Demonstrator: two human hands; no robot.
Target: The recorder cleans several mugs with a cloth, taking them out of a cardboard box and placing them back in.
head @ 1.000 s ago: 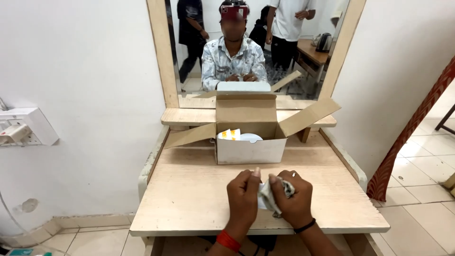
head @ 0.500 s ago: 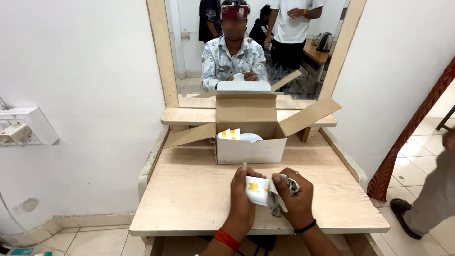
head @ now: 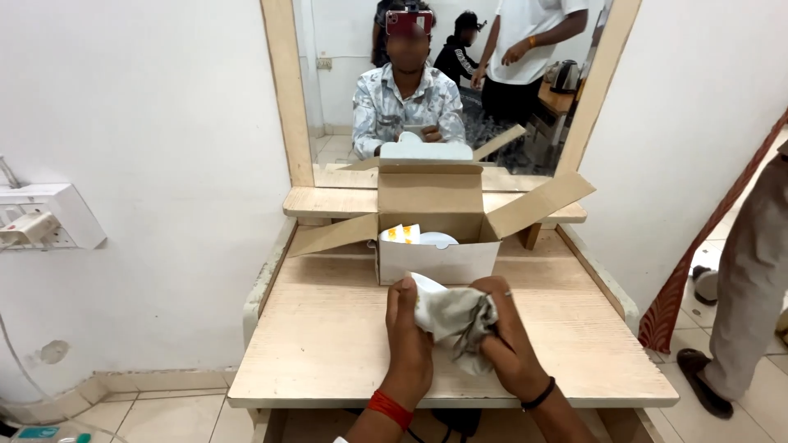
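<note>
Open cardboard box [head: 435, 238] on wooden table [head: 328, 344] (mirror [head: 443, 74] behind); wall socket [head: 49, 217] left.

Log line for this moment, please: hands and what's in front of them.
left hand: holds grey cloth | right hand: grips same cloth | open cardboard box: behind hands on wooden table, flaps up

crumpled grey-white cloth [head: 455, 321], held above table

Cloth [head: 455, 320] now bunched over the small white object, hiding its yellow-marked face seen before, both hands shifted slightly rightward, bystander's trousered leg [head: 751, 279] entering at the right edge
</note>
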